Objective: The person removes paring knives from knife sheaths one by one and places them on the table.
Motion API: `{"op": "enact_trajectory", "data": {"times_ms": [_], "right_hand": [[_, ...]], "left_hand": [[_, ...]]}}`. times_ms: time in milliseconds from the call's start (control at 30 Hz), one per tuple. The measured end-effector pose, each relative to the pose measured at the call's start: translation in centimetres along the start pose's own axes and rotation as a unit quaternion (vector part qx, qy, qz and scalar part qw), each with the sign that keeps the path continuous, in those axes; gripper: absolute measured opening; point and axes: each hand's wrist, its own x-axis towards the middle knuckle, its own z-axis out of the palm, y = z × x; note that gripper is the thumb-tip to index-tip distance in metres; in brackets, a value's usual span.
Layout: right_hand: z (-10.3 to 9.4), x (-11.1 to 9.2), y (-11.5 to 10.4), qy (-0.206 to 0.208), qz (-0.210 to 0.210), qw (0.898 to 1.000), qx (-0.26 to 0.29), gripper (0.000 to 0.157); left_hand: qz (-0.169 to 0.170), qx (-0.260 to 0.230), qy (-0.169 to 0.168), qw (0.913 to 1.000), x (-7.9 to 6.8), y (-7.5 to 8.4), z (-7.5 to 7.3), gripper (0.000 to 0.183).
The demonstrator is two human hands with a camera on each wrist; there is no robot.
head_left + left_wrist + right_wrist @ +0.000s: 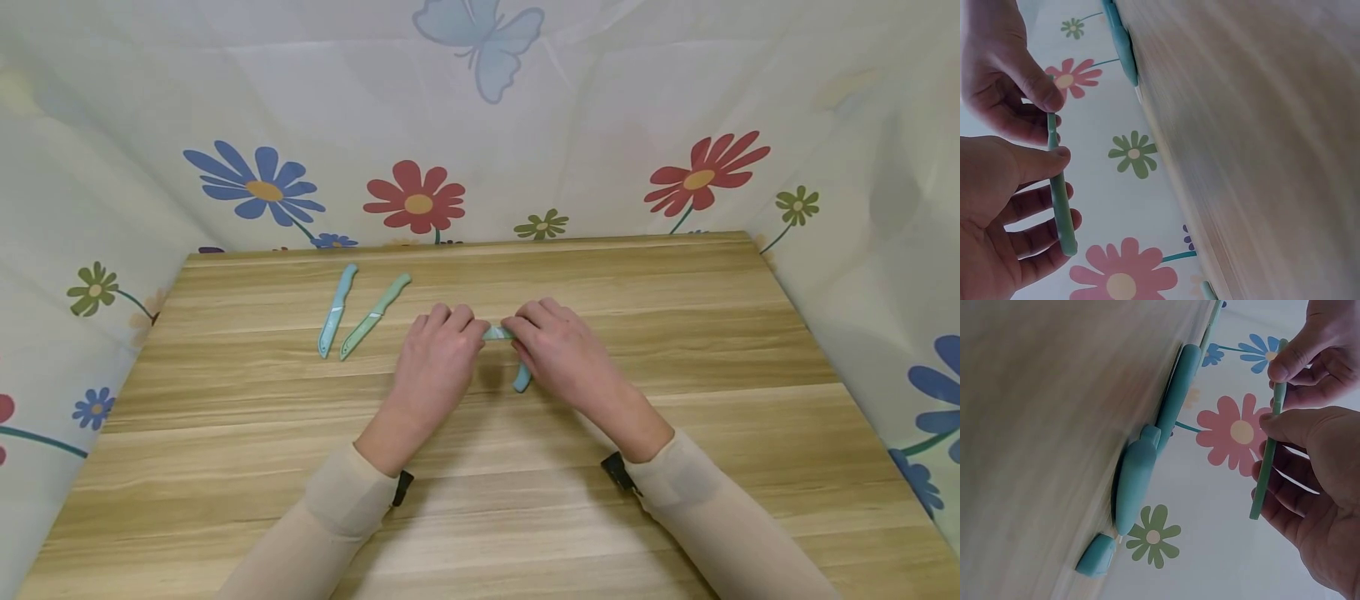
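Both hands hold a slim green paring knife (498, 332) with its sheath on, level above the table. My left hand (441, 354) pinches its rounded handle end between thumb and fingers, as the left wrist view shows with the knife (1062, 206) crossing the fingertips. The flat sheath end lies in my right hand (566, 354), thumb on one side and fingers on the other. In the right wrist view the two hands nearly meet at the knife's (1263, 478) middle. Below my right hand a blue handle end (522, 377) shows; the rest of that thing is hidden from above.
Left of the hands, a blue sheathed knife (337, 312) and a green sheathed knife (375, 317) lie side by side on the wooden table (225, 467). Smooth blue-green pieces (1134, 484) rest on the tabletop in the right wrist view. A flowered curtain (315, 100) surrounds the table.
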Motion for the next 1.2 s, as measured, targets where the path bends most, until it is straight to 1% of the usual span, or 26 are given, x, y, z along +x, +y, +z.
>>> {"op": "enact_trajectory", "data": {"times_ms": [400, 567, 867, 1200], "right_hand": [[0.09, -0.03, 0.03, -0.03, 0.017, 0.999, 0.006, 0.022], [0.07, -0.01, 0.07, -0.039, 0.02, 0.999, 0.008, 0.021], [0.06, 0.0, 0.03, -0.052, 0.028, 0.998, 0.017, 0.021], [0.16, -0.03, 0.18, -0.056, 0.03, 0.998, 0.014, 0.021]], "left_hand": [[-0.008, 0.007, -0.034, 0.9994, -0.02, 0.05, -0.11, 0.014], [-0.012, 0.006, -0.042, 0.999, 0.02, 0.04, -0.07, 0.015], [-0.016, 0.003, -0.048, 0.9987, -0.05, 0.01, -0.03, 0.016], [-0.019, -0.001, -0.058, 0.9981, -0.01, -0.04, -0.07, 0.016]]}}
